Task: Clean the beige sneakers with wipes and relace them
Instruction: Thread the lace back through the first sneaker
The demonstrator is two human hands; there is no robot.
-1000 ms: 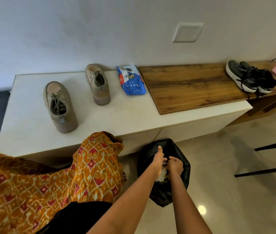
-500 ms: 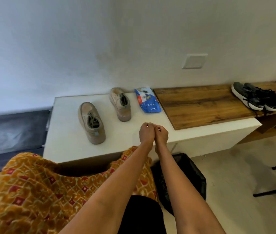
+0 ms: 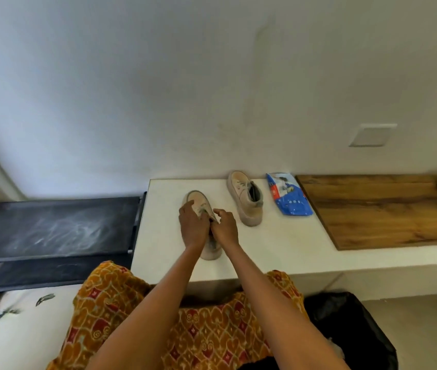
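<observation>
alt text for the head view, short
Both hands, left hand and right hand, work at the laces of the near beige sneaker on a white counter; the second sneaker and a blue wipes pack lie behind.

Matt beige cloth sneakers [image 3: 244, 198] with pale rubbery soles, glossy blue plastic wipes pack [image 3: 289, 196], smooth matt white worktop [image 3: 278, 249], grained brown wood board [image 3: 383, 209] far right, shiny black plastic bin bag [image 3: 359, 329]

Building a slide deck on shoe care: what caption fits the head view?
Both hands, left hand and right hand, work the laces of the near beige sneaker on the white counter.
</observation>
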